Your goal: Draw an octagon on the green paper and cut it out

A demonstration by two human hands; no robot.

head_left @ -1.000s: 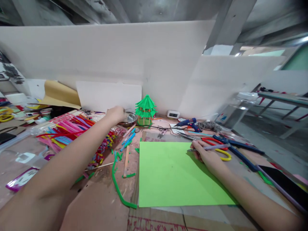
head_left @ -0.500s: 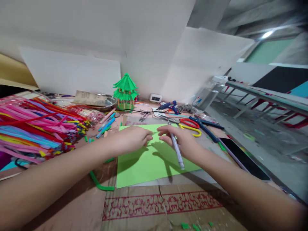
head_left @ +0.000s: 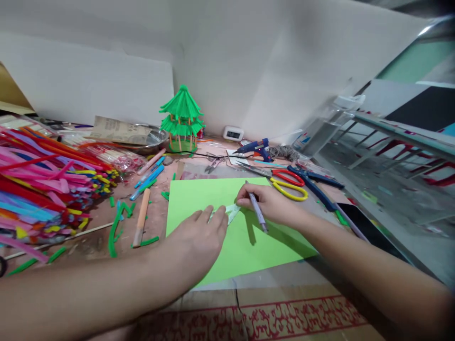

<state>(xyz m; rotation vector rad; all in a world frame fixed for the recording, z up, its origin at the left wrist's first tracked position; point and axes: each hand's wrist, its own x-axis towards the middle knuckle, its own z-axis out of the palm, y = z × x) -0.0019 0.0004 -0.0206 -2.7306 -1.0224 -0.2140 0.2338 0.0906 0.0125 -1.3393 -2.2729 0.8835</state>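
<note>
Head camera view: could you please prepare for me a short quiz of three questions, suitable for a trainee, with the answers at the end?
1. What does the right hand hold?
A) a water bottle
B) a pen
C) a phone
2. True or false: the left hand lies on the bundle of pipe cleaners.
3. Fill in: the scissors have one ____ handle and one ____ handle.

Key:
1. B
2. False; it is over the green sheet, at a small pale piece.
3. red; yellow
</note>
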